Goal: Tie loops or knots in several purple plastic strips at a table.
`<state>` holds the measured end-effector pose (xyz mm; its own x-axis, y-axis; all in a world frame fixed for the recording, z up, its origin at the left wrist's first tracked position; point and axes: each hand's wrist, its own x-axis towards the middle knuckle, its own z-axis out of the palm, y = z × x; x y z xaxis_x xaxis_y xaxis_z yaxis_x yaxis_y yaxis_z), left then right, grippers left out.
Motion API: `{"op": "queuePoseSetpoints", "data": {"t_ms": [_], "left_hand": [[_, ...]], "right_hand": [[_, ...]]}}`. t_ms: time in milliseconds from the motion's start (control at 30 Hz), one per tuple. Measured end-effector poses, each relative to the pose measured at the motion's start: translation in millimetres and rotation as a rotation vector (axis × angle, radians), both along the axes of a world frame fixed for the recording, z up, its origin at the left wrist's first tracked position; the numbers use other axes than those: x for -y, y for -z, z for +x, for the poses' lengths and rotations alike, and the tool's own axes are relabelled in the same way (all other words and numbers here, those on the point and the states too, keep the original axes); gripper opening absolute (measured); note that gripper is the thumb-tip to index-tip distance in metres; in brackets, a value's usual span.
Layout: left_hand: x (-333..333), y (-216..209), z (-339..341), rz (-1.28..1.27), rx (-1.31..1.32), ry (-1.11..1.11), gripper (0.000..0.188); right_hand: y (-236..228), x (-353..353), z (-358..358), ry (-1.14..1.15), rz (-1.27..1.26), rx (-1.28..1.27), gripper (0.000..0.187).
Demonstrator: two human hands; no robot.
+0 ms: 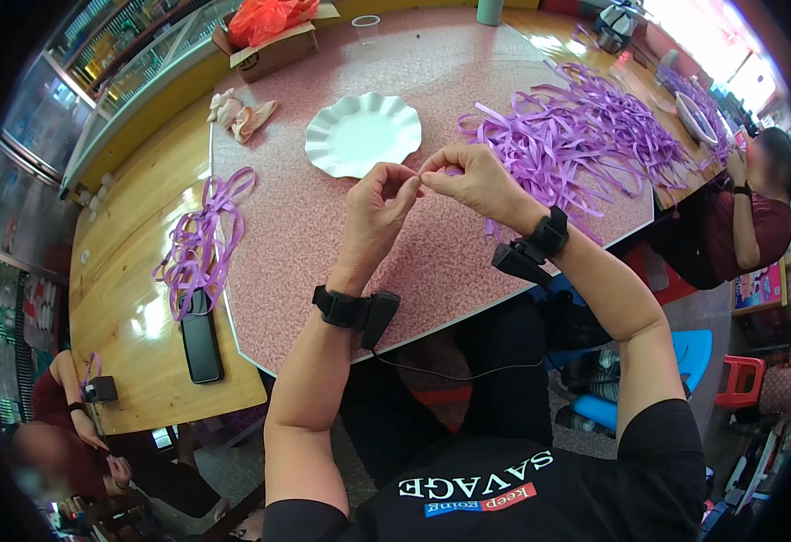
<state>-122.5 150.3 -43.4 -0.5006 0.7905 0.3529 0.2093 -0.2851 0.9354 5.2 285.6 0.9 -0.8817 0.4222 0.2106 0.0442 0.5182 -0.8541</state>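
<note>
Over the pink speckled tabletop, my left hand (375, 215) and my right hand (487, 185) meet fingertip to fingertip. Both are closed in a pinch, thumb against forefinger. Whatever they hold between them is too small to make out. A bit of purple shows just behind my right fingers. Beyond the hands lies a white plate (364, 135) with a wavy rim, nothing visible on it. To the right, next to my right hand, spreads a large tangled heap of purple ribbons (562, 135). A smaller bunch of purple ribbons (204, 239) lies at the left.
A black phone (202, 339) rests on the wooden table (138, 307) at left. Farther off are a crumpled cloth (242, 117), a cardboard box (273, 54) with a red bag, and a clear cup (366, 29). Two other people sit at far right and lower left.
</note>
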Motion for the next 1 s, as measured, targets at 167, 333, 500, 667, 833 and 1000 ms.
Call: {"op": "queuePoseSetpoints", "data": {"t_ms": [167, 333, 500, 667, 833, 1000], "left_hand": [[0, 0, 0, -0.001, 0.017, 0.004, 0.015], [-1, 1, 0, 0.001, 0.019, 0.023, 0.014], [1, 1, -2, -0.026, 0.003, 0.020, 0.014], [2, -7, 1, -0.049, 0.107, 0.039, 0.014], [4, -15, 9, 0.050, -0.209, -0.015, 0.019], [7, -16, 2, -0.043, -0.516, -0.007, 0.021]], "right_hand": [[1, -4, 2, -0.025, -0.102, 0.022, 0.020], [4, -5, 0, -0.029, -0.034, 0.043, 0.021], [3, -2, 2, -0.035, -0.283, 0.043, 0.020], [0, -9, 12, 0.007, -0.444, 0.138, 0.020], [12, -10, 9, -0.008, -0.224, 0.003, 0.022], [7, -7, 15, -0.030, -0.049, 0.047, 0.025]]}}
